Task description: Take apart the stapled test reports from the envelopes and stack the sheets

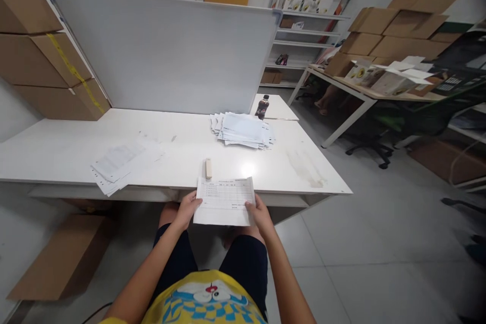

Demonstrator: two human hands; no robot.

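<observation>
A printed form (pixel 226 202) with a table of lines is held flat at the front edge of the white desk (pixel 182 152). My left hand (pixel 187 209) pinches its left side, thumb on top. On the right side, my right hand (pixel 259 210) grips the sheet the same way. Just beyond the paper's top edge lies a small cream-coloured block-shaped object (pixel 208 168), its kind unclear. A thick, uneven stack of papers (pixel 245 129) rests farther back to the right. Several loose sheets (pixel 119 162) are spread on the left, some overhanging the front edge.
A whiteboard (pixel 163 55) stands along the desk's back. A dark drink bottle (pixel 262 107) is behind the paper stack. Cardboard boxes (pixel 45 61) are piled at left, and another box (pixel 63 255) sits on the floor. Shelving (pixel 307 12) and a second table (pixel 341 81) with boxes stand at right.
</observation>
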